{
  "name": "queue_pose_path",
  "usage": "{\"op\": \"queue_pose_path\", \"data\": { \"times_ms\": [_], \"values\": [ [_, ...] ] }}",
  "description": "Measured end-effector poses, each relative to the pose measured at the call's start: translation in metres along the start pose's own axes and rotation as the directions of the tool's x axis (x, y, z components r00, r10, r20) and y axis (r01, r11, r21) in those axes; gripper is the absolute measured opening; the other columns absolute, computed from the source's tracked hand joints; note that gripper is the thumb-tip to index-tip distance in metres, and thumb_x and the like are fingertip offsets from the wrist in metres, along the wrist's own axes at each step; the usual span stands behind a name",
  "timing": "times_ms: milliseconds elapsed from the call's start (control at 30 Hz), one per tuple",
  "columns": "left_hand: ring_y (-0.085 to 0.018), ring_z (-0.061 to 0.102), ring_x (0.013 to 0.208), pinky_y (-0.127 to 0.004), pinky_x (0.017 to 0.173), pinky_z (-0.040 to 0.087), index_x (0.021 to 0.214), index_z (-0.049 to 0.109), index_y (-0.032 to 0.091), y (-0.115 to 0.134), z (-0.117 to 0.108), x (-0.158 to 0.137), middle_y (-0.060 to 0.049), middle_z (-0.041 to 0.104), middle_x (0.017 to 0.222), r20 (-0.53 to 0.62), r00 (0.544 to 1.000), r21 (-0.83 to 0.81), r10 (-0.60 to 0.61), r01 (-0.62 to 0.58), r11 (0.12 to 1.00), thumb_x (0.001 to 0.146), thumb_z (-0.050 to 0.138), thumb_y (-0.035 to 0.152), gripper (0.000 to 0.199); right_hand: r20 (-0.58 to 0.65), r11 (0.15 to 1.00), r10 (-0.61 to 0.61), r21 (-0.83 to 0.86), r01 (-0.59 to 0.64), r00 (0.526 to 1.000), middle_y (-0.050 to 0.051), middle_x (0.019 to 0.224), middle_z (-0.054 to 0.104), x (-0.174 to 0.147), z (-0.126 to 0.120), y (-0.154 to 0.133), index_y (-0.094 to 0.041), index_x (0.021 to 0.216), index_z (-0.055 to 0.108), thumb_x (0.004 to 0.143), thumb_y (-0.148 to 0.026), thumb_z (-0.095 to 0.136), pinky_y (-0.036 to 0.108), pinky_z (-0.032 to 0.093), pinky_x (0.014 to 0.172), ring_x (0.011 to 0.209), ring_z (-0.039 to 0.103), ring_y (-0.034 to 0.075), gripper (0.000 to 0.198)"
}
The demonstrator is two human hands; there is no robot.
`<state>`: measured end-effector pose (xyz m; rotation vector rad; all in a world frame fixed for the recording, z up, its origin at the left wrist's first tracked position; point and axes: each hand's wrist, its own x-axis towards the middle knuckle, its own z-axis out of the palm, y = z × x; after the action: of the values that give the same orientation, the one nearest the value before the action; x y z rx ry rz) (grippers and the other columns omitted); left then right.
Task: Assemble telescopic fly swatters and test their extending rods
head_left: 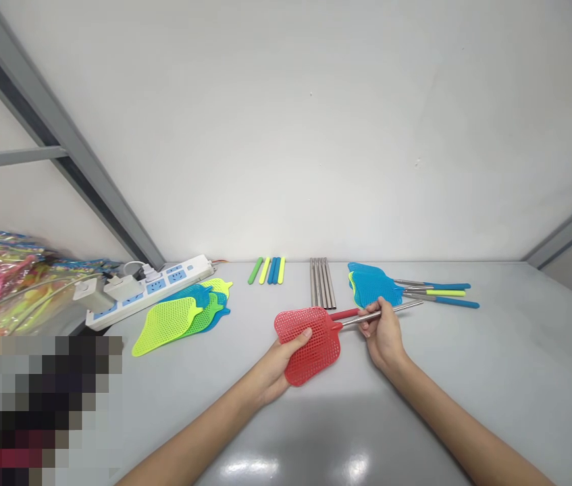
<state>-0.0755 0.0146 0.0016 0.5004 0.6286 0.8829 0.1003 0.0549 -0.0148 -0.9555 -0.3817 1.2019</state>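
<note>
My left hand (280, 368) grips a red perforated fly swatter head (310, 344), its thumb lying on the mesh. A shiny metal rod (407, 308) meets the narrow neck of that head. My right hand (384, 331) is closed around this rod, its fingers pinching it partway along. Behind the rod shows a red handle (344, 314), partly hidden by the red head and my right fingers; whether it is touched I cannot tell. Just beyond my right hand lie fly swatters with blue heads (374, 283), metal rods and blue and yellow handles (450, 293).
Several bare metal rods (322, 280) lie at the back middle, with coloured handles (274, 270) left of them. Loose yellow, green and blue swatter heads (169, 320) overlap at the left. Behind them is a power strip (199, 266) with plugs, beside plastic-wrapped packs (7, 277).
</note>
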Motion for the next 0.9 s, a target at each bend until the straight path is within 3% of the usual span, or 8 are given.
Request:
{"op": "queue_pose_path", "data": {
  "times_ms": [900],
  "values": [
    [-0.024,0.048,0.103,-0.037,0.092,0.034,0.108,0.051,0.011,0.0022,0.0041,-0.0011,-0.014,0.053,0.112,0.044,0.999,0.028,0.003,-0.005,1.0,0.075,0.051,0.022,0.035,0.011,0.999,0.037,0.014,-0.037,0.999,-0.003,0.044,0.047,-0.001,0.0008,-0.001,-0.018,0.053,0.039,0.072,-0.033,0.043,0.018,0.027,0.032,0.034,0.041,0.007,0.024]
  ]
}}
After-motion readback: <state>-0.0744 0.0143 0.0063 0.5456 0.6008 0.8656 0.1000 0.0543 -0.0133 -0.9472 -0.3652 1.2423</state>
